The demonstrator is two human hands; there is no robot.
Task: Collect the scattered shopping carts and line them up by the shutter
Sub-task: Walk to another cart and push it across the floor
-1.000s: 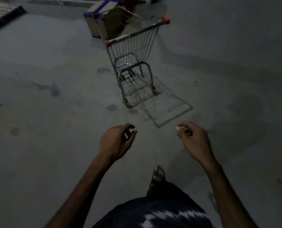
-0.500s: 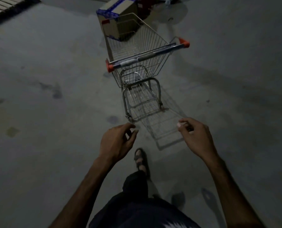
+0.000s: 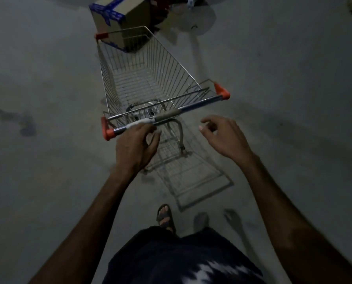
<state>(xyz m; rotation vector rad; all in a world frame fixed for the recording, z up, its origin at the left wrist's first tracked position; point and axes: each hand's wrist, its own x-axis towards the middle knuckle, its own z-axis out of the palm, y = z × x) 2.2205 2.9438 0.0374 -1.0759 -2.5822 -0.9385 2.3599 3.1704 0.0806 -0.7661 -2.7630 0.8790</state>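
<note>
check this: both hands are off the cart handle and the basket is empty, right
Not quite. The head view shows the left hand already reaching the handle, fingers at the bar; only the right hand is off it. The cart basket is empty.

Shopping cart shiny metal wire; corner caps orange plastic; floor matt concrete; box cardboard.

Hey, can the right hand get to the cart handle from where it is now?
Probably yes. The right hand hovers open just short of the cart handle, with nothing between them.
</note>
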